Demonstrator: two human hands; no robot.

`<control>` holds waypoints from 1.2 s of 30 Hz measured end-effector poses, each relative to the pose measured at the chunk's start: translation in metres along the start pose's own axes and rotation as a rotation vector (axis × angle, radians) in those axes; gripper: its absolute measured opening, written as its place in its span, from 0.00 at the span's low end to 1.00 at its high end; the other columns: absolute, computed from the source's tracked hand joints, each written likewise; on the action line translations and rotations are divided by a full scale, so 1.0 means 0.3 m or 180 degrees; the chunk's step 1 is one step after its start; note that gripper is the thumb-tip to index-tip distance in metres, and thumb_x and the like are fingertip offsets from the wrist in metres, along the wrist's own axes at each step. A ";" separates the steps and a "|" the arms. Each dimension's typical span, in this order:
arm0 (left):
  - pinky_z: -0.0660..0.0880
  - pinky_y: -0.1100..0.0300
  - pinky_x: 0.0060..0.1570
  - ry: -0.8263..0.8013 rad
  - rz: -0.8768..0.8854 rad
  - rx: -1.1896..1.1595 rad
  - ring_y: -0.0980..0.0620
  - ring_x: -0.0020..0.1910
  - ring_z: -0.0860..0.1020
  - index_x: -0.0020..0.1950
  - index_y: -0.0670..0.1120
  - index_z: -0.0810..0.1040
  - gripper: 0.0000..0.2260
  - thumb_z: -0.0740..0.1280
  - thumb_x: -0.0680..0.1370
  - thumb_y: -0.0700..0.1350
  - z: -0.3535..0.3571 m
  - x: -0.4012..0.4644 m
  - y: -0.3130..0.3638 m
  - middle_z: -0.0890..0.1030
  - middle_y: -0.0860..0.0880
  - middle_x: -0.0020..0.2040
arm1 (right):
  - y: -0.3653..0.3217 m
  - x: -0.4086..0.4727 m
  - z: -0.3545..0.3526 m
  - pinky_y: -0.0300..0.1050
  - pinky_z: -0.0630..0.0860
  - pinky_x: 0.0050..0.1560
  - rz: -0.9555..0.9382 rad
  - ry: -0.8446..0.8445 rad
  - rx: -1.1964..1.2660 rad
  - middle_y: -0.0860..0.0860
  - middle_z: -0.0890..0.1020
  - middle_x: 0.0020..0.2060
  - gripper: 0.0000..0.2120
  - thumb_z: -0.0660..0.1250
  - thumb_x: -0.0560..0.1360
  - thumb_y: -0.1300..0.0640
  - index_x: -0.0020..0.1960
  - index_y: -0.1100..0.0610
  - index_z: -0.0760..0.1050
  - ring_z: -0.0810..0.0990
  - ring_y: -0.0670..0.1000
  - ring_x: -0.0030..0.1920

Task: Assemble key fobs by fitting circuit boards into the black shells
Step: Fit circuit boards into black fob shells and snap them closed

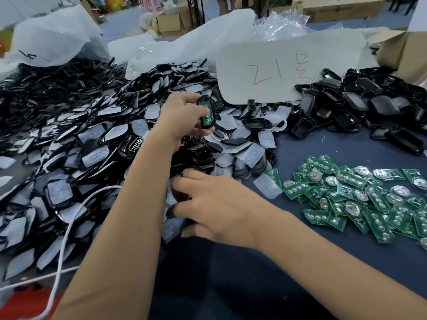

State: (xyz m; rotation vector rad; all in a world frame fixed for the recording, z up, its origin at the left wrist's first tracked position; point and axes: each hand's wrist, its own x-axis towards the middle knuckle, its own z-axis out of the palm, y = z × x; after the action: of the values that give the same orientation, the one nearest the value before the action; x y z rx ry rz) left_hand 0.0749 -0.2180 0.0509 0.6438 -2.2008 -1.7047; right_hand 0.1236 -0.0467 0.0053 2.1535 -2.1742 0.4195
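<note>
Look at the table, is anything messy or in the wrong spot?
Mostly sorted heaps. One see-through button pad lies alone on the blue table, touching the green circuit boards, away from its pile. A white cable trails over the black shells.

right hand fingertips blurred, grasp unclear
</note>
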 end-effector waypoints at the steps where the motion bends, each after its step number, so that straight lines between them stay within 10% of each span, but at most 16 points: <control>1: 0.81 0.58 0.31 -0.0026 0.0051 0.0042 0.41 0.35 0.86 0.49 0.47 0.78 0.10 0.69 0.79 0.32 -0.005 -0.007 0.002 0.78 0.40 0.50 | -0.008 0.009 0.015 0.44 0.72 0.48 -0.0074 -0.0040 -0.0130 0.50 0.74 0.62 0.16 0.71 0.78 0.42 0.62 0.48 0.82 0.69 0.52 0.63; 9: 0.81 0.59 0.32 -0.0017 0.0093 -0.0171 0.43 0.34 0.86 0.53 0.46 0.78 0.08 0.69 0.80 0.33 -0.037 -0.032 0.005 0.76 0.42 0.51 | 0.001 -0.006 0.043 0.54 0.77 0.48 -0.0179 0.0435 0.0094 0.54 0.78 0.57 0.07 0.68 0.82 0.56 0.52 0.58 0.83 0.71 0.55 0.60; 12: 0.83 0.58 0.35 -0.0103 0.0218 -0.0226 0.48 0.32 0.84 0.65 0.47 0.78 0.16 0.68 0.80 0.32 0.018 -0.036 -0.007 0.74 0.43 0.48 | 0.081 -0.071 -0.022 0.46 0.74 0.49 0.0487 0.1164 0.1213 0.52 0.80 0.47 0.04 0.74 0.79 0.59 0.51 0.57 0.87 0.76 0.51 0.49; 19: 0.80 0.55 0.35 -0.0467 0.0710 0.0058 0.46 0.37 0.81 0.54 0.54 0.80 0.14 0.71 0.77 0.36 0.417 -0.062 -0.013 0.80 0.43 0.43 | 0.396 -0.457 -0.134 0.41 0.66 0.33 0.2649 0.3536 0.2619 0.52 0.76 0.33 0.06 0.75 0.78 0.56 0.43 0.52 0.88 0.68 0.48 0.31; 25: 0.72 0.64 0.41 -0.0811 0.1210 0.0836 0.61 0.40 0.76 0.60 0.55 0.82 0.14 0.74 0.77 0.42 0.764 -0.115 -0.056 0.75 0.60 0.42 | 0.508 -0.663 -0.138 0.40 0.68 0.29 0.3278 0.3390 0.2410 0.58 0.79 0.34 0.04 0.78 0.75 0.60 0.49 0.54 0.87 0.71 0.50 0.30; 29: 0.75 0.52 0.64 -0.0532 0.1545 0.1201 0.50 0.59 0.78 0.66 0.52 0.82 0.17 0.72 0.79 0.41 0.791 -0.095 -0.062 0.81 0.50 0.58 | 0.522 -0.697 -0.131 0.42 0.73 0.33 0.3237 0.3226 0.2325 0.55 0.81 0.34 0.08 0.79 0.73 0.62 0.50 0.57 0.84 0.76 0.53 0.35; 33: 0.77 0.64 0.55 -0.0724 0.1686 0.0285 0.59 0.52 0.80 0.61 0.50 0.86 0.11 0.69 0.82 0.41 0.777 -0.097 -0.049 0.84 0.55 0.56 | 0.526 -0.710 -0.136 0.34 0.70 0.34 0.3178 0.2578 0.2079 0.48 0.80 0.33 0.08 0.82 0.70 0.60 0.47 0.58 0.86 0.74 0.42 0.32; 36: 0.81 0.51 0.53 -0.0875 0.1757 0.0236 0.54 0.49 0.84 0.53 0.45 0.88 0.06 0.71 0.80 0.40 0.779 -0.093 -0.048 0.87 0.52 0.48 | 0.525 -0.709 -0.136 0.35 0.71 0.34 0.3110 0.2745 0.2275 0.48 0.80 0.32 0.11 0.82 0.70 0.60 0.50 0.56 0.86 0.74 0.42 0.31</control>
State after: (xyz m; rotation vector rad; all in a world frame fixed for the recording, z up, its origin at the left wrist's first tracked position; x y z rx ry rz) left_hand -0.0105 -0.0111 -0.0230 -0.1957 -2.3327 -1.4837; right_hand -0.0325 0.1684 -0.0279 0.4860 -2.4172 1.9192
